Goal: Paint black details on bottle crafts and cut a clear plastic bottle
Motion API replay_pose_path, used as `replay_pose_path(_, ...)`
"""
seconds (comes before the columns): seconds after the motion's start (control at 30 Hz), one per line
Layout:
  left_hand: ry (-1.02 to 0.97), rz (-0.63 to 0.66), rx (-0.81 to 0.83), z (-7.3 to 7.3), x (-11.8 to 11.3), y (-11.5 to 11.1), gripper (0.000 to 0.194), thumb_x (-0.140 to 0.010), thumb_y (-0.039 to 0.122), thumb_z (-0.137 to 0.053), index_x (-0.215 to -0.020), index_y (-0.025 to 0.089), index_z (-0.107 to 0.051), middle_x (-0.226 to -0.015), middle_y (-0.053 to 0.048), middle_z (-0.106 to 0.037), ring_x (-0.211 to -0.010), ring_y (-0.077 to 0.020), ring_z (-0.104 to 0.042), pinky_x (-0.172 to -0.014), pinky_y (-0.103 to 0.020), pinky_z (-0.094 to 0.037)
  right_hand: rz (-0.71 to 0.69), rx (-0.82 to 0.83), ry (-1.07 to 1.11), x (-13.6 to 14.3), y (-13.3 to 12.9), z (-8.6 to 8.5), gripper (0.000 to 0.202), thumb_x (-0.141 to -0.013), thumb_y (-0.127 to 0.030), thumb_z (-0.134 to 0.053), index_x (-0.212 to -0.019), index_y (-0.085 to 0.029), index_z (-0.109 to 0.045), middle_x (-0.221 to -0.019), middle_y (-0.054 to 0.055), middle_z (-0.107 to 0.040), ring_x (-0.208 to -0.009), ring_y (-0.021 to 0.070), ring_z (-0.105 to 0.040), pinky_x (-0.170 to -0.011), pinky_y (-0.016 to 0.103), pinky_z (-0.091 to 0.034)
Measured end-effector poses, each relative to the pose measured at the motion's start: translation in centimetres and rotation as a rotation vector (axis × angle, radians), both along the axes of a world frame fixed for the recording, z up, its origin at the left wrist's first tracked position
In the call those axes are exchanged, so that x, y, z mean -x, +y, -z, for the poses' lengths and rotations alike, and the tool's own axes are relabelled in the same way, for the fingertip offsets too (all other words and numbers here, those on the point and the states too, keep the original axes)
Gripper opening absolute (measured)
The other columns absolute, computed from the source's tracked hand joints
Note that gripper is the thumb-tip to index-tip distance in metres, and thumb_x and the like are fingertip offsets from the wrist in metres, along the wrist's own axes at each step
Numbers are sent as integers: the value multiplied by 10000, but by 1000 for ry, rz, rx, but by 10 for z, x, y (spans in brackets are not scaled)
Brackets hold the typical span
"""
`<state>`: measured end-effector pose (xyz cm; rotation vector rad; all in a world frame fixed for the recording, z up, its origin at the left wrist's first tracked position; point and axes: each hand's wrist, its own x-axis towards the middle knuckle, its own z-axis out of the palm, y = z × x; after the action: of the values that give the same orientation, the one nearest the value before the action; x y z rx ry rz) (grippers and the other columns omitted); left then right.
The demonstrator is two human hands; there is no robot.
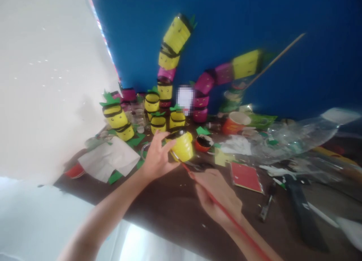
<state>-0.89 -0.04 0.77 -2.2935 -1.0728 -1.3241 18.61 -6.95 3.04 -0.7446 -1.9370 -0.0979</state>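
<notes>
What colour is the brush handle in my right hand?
Red. The brush shows best in the head view, the only one, running along the right hand.

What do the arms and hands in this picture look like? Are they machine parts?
No, they are a person's. The left hand and right hand are ungloved, with ordinary human fingers. The left forearm and right forearm show no sleeve, watch, bracelet or cable. Blur hides finer details.
</notes>
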Motion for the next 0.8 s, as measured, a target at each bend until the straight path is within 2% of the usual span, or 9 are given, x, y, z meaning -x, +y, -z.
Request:
replay_pose_path(0.17,4,28,-27,-2,0,0,768,-670,347,-750,-1289,182,-325,-1203,-179,-455,-1161,-326,-495,-1018,-616,-387,-41,-93,-258,4,2,9,254,-831,-125,-619,-1048,-256,-609,-893,28,-752,-802,185,-708,-698,340,-560)
replay_pose_path(0.4,-6,-23,-5,-3,-1,0,747,-686,379,-746,-1276,217,-316,-1204,-154,-453,-1149,-306,-507,-1009,-607,-401,-2,-353,-226,-7,1,-5,166,-769,-89,-650,-892,-188,-601,-787,77,-754,-742,199,-718,-641,346,-541)
replay_pose_path(0.5,-5,-35,-9,-2,-1,1,744,-695,380,-738,-1274,205,-305,-1197,-162,-459,-1145,-311,-504,-996,-606,-410,1,-363,-192,-9,0,-5,117,-788,-118,-628,-851,-210,-594,-760,53,-750,-735,184,-716,-636,338,-543)
replay_pose_path(0.67,-4,-26,-5,-1,1,2,762,-686,390,-740,-1281,194,-305,-1216,-168,-443,-1171,-321,-489,-1012,-605,-395,-39,-277,-226,-5,3,-2,149,-799,-90,-585,-910,-189,-598,-790,82,-749,-692,171,-702,-635,333,-550)
replay_pose_path(0.8,1,-32,4,-1,1,1,761,-670,358,-750,-1266,192,-306,-1201,-167,-450,-1155,-320,-497,-1011,-590,-401,51,-284,-137,-13,4,4,152,-802,-101,-588,-913,-199,-620,-819,70,-746,-713,181,-695,-663,360,-549)
